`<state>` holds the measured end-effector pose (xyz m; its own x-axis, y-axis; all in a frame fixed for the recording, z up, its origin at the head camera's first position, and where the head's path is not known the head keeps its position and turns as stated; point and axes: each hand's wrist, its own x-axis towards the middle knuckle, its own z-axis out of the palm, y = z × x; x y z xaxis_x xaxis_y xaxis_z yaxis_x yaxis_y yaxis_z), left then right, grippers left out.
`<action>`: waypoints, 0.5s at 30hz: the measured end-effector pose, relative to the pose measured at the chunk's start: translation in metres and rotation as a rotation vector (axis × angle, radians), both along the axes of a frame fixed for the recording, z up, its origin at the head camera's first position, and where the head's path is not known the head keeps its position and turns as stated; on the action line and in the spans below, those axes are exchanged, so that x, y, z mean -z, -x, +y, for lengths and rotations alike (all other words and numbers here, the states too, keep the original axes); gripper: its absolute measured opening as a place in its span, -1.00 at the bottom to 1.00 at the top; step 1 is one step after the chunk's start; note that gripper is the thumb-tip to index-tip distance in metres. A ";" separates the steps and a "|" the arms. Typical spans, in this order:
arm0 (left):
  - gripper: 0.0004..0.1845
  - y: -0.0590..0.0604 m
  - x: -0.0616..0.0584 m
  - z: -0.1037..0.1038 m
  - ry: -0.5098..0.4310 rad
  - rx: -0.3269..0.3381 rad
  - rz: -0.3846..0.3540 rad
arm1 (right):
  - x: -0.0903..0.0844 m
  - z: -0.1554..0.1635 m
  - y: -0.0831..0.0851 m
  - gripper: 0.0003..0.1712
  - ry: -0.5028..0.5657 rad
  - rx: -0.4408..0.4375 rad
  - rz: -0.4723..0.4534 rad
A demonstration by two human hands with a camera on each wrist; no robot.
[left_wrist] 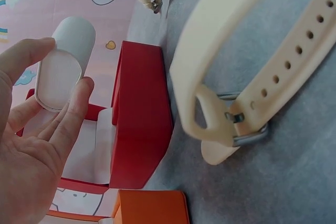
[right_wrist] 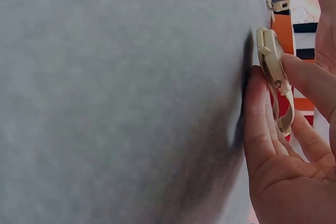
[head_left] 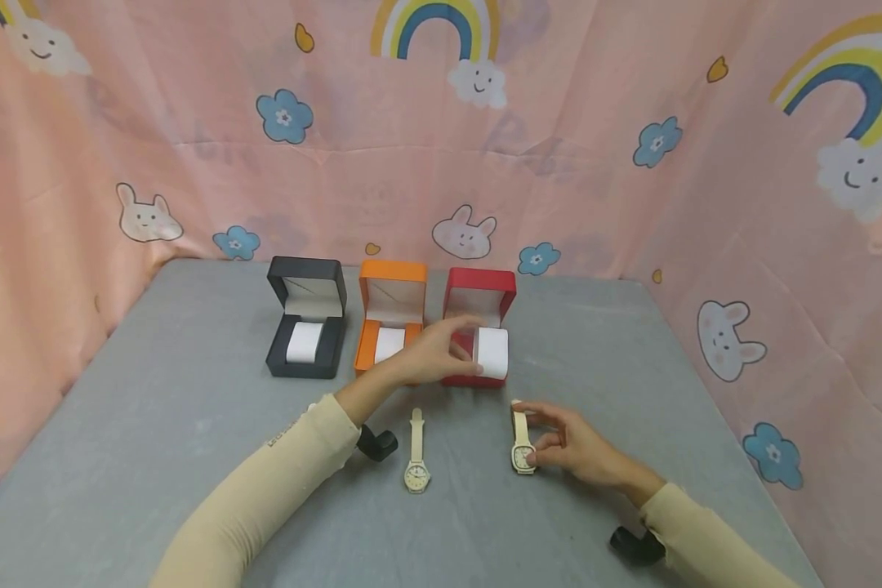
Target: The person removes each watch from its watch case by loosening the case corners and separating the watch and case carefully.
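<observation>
Head view shows us our left hand (head_left: 441, 353) reaching to about twelve o'clock, over the open red watch box (head_left: 480, 296), with thumb and fingers curled round the white oval cushion (head_left: 492, 353) that stands at the front of that box. From the left wrist view we see the cushion (left_wrist: 62, 66) held between the thumb above and the fingertips (left_wrist: 79, 98) below, lifted just clear of the red box (left_wrist: 140, 114).

Our right hand (head_left: 576, 447) lies at about four o'clock from the red box, low on the grey felt table (head_left: 154, 425). It pinches the cream square-faced wristwatch (head_left: 522, 445) at the case, the strap pointing away towards twelve o'clock. In the right wrist view the thumb and forefinger (right_wrist: 310, 80) clamp that watch (right_wrist: 273, 72) edge-on, just touching the table.

A second cream wristwatch with a round face (head_left: 416, 453) lies flat at nine o'clock from the square one, near it but apart, and no hand touches it.

Left of the red box stand an open orange watch box (head_left: 392, 314) and, at its nine o'clock, an open black watch box (head_left: 307, 318), each with its own white cushion inside. Behind them hangs a pink cloth with rainbows and rabbits (head_left: 595, 147).
</observation>
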<state>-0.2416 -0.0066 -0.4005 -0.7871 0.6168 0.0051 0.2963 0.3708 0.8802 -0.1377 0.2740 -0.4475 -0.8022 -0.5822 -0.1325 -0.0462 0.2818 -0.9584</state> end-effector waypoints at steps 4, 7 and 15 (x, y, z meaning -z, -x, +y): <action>-0.24 -0.001 0.001 0.000 0.003 0.006 0.012 | 0.001 -0.002 -0.003 -0.16 0.000 0.007 0.012; -0.24 -0.001 0.001 0.001 0.002 0.008 0.022 | 0.001 -0.005 -0.004 -0.17 -0.009 0.020 0.032; -0.23 -0.001 0.001 0.000 0.008 0.002 0.011 | -0.003 -0.008 -0.007 -0.21 -0.116 0.060 0.130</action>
